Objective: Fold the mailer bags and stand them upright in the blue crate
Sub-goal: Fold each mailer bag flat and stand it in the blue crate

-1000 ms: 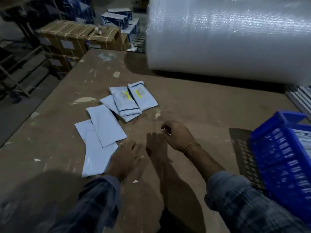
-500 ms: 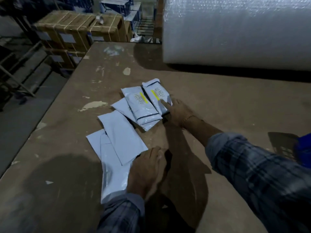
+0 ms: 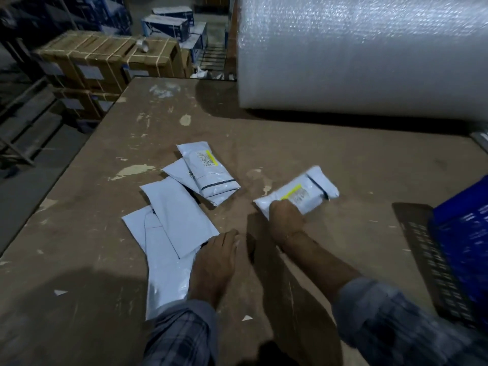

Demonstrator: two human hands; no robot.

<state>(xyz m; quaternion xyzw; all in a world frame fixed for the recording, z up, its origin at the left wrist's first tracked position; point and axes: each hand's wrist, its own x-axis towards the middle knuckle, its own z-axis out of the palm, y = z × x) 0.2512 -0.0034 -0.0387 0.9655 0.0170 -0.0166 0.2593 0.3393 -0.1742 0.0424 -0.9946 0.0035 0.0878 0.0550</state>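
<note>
My right hand grips a folded white mailer bag with a yellow-striped label, holding it just over the table right of the pile. Another folded, labelled mailer bag lies on the table atop a plain one. Flat unfolded white mailer bags overlap in front of it. My left hand rests flat, fingers straight, on the near edge of the flat bags. The blue crate shows partly at the right edge.
A huge roll of bubble wrap lies across the back right of the brown table. Strapped cardboard boxes stand beyond the table's left corner. The table's left edge drops to the floor.
My right hand reached to the labelled folded bags, took the right one and carried it rightward toward me. My left hand stayed on the flat bags.
</note>
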